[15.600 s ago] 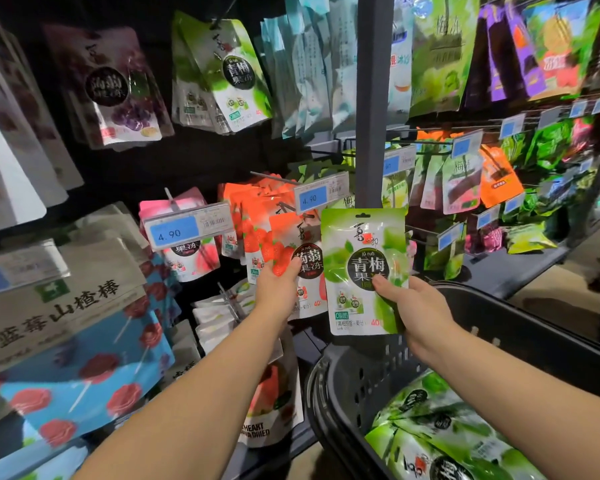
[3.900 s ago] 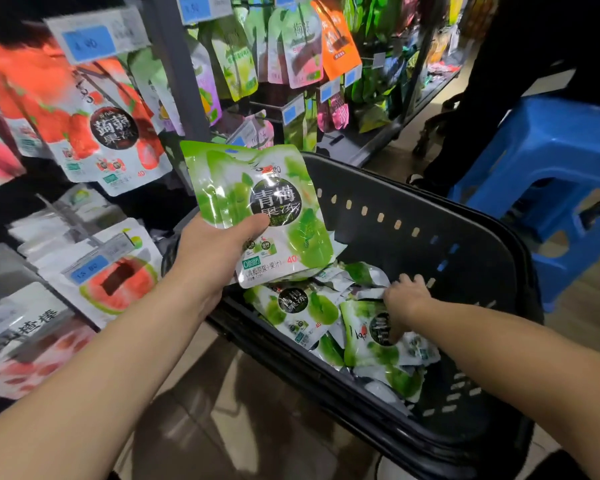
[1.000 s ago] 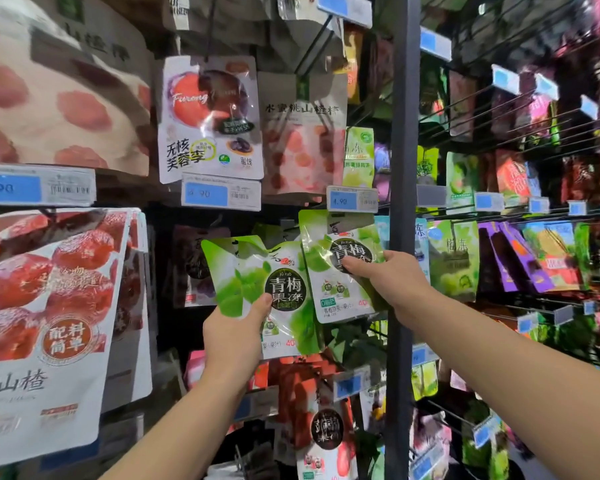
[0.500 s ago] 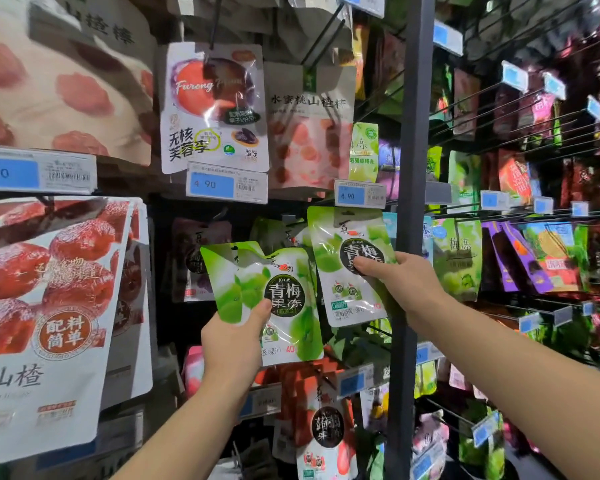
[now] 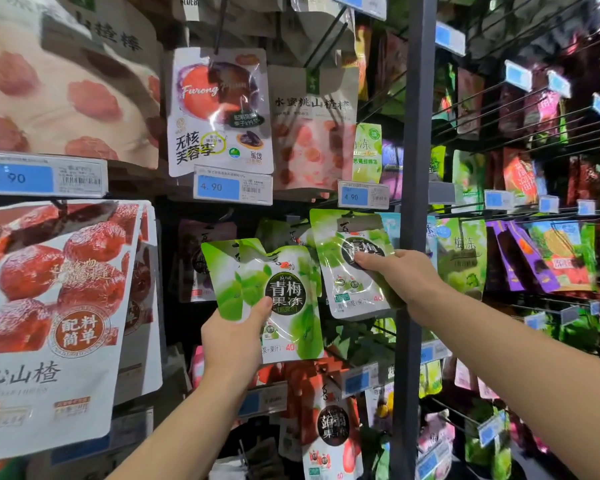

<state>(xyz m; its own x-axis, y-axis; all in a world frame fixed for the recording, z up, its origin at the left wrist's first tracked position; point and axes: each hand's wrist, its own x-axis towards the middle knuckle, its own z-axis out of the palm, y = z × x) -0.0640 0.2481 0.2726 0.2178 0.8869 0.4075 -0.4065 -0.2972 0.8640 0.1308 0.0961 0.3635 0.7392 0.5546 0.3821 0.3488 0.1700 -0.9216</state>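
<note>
Shop aisle, snack packets hung on peg hooks, grey upright post (image 5: 418,168) dividing two racks. Blue price tag (image 5: 362,195) reading 4.90 above green pouches. Left hand (image 5: 234,337) holds small stack of green plum jelly pouches (image 5: 281,299) by lower left corner, thumb pressed on front, fingers hidden behind. Right hand (image 5: 400,277) pinches hanging green plum jelly pouch (image 5: 349,265) just under price tag, thumb across its dark round label, fingers clamped behind. Large hawthorn bag (image 5: 52,323) far left.

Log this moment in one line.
left hand: grips green pouch pair | right hand: grips single green pouch below price tag
</note>
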